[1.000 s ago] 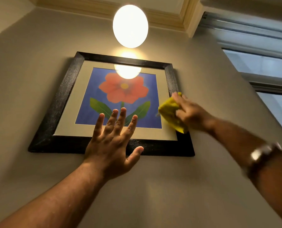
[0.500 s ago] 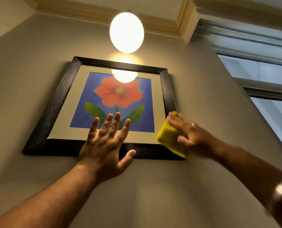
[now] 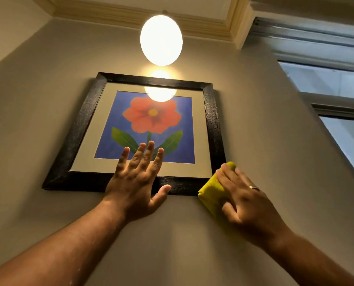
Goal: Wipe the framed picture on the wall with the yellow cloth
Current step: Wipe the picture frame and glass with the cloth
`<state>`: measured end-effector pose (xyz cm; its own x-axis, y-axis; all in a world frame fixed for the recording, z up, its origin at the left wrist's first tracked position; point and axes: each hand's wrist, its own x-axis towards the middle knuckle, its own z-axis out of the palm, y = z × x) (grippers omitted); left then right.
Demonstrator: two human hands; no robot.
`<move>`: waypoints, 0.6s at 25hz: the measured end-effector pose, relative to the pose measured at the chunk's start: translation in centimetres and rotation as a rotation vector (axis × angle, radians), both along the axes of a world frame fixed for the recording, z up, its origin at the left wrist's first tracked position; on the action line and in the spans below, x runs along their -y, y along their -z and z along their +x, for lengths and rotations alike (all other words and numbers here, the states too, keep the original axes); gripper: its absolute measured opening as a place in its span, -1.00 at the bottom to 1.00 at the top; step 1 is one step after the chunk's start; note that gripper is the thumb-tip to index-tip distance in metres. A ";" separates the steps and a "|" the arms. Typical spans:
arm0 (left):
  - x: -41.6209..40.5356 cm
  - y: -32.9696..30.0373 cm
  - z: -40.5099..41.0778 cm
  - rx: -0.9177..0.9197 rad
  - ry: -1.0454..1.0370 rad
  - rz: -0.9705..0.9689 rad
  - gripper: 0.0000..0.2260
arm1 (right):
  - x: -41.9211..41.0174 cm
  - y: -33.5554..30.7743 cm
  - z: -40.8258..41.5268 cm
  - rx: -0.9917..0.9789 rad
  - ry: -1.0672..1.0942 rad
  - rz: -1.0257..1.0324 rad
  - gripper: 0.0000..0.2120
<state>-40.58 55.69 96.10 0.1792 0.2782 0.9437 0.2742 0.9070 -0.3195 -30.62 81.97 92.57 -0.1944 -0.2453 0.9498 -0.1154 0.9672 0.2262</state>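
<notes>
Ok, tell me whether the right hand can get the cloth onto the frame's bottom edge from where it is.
Probably yes. The right hand presses the yellow cloth at the frame's lower right corner; only the left hand, spread over the bottom edge, blocks a sweep left.

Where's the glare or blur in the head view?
Head view: the lamp is blown out white and mirrors as a bright patch on the picture glass near its top; the right hand with the cloth is slightly motion-blurred; the left hand is sharp; wide-angle lens tilts the wall lines.
</notes>
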 end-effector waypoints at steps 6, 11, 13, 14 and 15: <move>0.2 0.3 -0.4 0.017 0.034 0.011 -0.25 | 3.4 -18.2 1.6 0.087 0.105 -0.164 -0.41; 0.0 0.0 -0.3 -0.016 0.035 0.026 -0.25 | 4.1 -18.5 1.1 0.032 0.071 -0.226 -0.39; 0.0 0.0 -0.3 -0.012 0.033 0.022 -0.25 | 3.4 -11.6 0.4 -0.011 0.019 -0.230 -0.34; 0.1 0.1 -0.4 -0.009 0.037 0.016 -0.25 | 3.1 -7.5 0.0 -0.035 -0.001 -0.223 -0.32; 0.2 0.0 -0.4 -0.008 0.039 0.014 -0.25 | 2.9 -3.9 -0.2 -0.048 -0.001 -0.217 -0.32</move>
<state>-40.94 55.54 96.15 0.1976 0.2579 0.9457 0.3072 0.8999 -0.3096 -30.84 79.08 96.52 -0.1475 -0.0345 0.9885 -0.1102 0.9937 0.0183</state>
